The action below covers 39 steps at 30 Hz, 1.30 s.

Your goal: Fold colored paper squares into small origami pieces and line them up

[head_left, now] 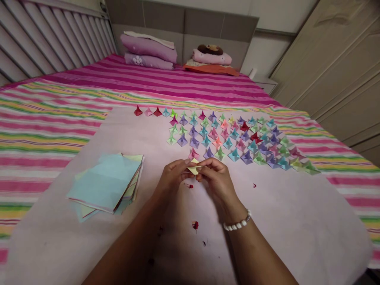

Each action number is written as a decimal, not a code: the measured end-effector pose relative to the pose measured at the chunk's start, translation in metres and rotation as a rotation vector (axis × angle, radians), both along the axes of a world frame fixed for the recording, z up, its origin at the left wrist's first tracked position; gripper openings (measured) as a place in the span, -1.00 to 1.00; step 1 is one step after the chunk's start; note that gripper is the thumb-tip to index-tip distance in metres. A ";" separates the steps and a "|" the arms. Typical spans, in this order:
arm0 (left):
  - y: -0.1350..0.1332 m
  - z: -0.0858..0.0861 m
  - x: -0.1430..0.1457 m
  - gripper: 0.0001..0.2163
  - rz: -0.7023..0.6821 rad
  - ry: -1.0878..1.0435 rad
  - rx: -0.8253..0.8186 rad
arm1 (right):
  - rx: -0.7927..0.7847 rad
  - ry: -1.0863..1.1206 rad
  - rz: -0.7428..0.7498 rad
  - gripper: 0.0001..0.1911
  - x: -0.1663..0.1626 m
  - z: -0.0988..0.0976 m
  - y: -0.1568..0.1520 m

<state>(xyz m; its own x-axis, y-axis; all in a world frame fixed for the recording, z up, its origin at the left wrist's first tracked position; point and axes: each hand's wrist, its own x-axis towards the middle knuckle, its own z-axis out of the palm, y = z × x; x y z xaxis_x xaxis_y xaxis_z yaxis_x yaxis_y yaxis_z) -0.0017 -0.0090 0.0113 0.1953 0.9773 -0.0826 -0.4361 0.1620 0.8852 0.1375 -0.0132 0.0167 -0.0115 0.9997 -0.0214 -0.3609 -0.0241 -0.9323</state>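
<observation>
My left hand (173, 174) and my right hand (214, 176) meet over the pale pink board (282, 221), both pinching a small folded piece of pale yellow paper (193, 168). A white bead bracelet (237, 224) circles my right wrist. Just beyond my fingers lie several rows of small folded paper shapes (234, 136) in pink, purple, teal, green and red. A stack of square coloured paper sheets (107, 184), light blue on top, rests to the left of my left hand.
The board lies on a bed with a pink, green and yellow striped sheet (44, 118). Folded purple bedding (148, 49) and a pink pillow (211, 57) sit at the headboard. A wardrobe (341, 67) stands on the right. Small red scraps (195, 225) dot the board.
</observation>
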 end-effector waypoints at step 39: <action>0.001 -0.003 -0.001 -0.79 0.129 0.285 0.032 | 0.020 -0.148 -0.026 -0.76 0.003 0.003 0.003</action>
<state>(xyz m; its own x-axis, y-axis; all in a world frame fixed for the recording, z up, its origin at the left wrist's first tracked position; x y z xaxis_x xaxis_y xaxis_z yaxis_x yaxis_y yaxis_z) -0.0025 -0.0079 0.0081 0.0424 0.9955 -0.0851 -0.1848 0.0915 0.9785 0.1401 -0.0106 0.0194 0.0160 0.9999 -0.0009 -0.2195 0.0027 -0.9756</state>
